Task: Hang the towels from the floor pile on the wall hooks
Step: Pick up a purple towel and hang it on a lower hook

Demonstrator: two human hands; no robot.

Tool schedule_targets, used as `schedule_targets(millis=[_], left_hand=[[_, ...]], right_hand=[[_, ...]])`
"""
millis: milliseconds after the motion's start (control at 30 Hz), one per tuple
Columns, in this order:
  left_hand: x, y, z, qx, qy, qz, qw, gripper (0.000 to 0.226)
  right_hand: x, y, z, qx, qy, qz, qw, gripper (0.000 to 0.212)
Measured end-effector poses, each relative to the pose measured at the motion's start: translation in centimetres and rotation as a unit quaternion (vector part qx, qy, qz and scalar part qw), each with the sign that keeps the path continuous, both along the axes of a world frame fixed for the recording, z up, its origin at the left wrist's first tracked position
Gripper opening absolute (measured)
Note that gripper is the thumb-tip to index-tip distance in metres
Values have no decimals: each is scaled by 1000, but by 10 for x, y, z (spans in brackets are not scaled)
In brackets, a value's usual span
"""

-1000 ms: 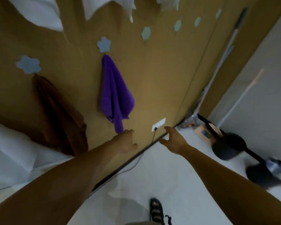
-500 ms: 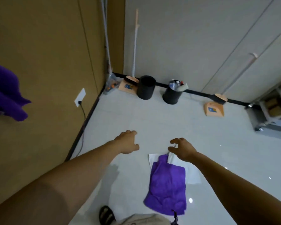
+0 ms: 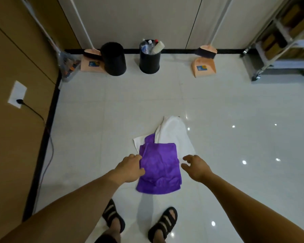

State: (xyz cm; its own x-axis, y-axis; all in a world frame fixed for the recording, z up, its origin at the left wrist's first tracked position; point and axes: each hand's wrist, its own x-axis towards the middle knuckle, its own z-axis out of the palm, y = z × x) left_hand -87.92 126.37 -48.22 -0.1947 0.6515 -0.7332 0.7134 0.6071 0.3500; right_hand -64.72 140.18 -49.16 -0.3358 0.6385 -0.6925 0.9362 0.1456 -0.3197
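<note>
Two hands hovered empty, fingers loosely spread: left hand (image 3: 130,168) at the purple towel's (image 3: 159,170) left edge, right hand (image 3: 196,167) just beside its right. Purple lay atop the white towel (image 3: 175,135) on the floor (image 3: 235,155). Best pinch purple alone, by one corner.

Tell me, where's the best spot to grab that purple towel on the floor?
Probably the purple towel's near corners, from above. It lies flat on top of the white towel, and the left hand and right hand hover beside its two side edges.
</note>
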Motion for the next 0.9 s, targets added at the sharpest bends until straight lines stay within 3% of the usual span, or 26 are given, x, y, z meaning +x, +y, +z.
schedule_targets(millis=[267,467,667,900], left_hand=[[-13,53,-102,-5,-5,15,1000,55],[-16,98,-248,22,-2,18,1000,51],[-14,130,-406,65,40,70,995,42],[-2,127,-519,96,36,110,989,45]], right_hand=[[-17,44,-97,-1,-17,-3,1000,40],[-50,81,-256,-14,-12,-17,1000,42],[-75,115,-435,38,10,40,998,36],[-97,143,-553,107,39,68,991,40]])
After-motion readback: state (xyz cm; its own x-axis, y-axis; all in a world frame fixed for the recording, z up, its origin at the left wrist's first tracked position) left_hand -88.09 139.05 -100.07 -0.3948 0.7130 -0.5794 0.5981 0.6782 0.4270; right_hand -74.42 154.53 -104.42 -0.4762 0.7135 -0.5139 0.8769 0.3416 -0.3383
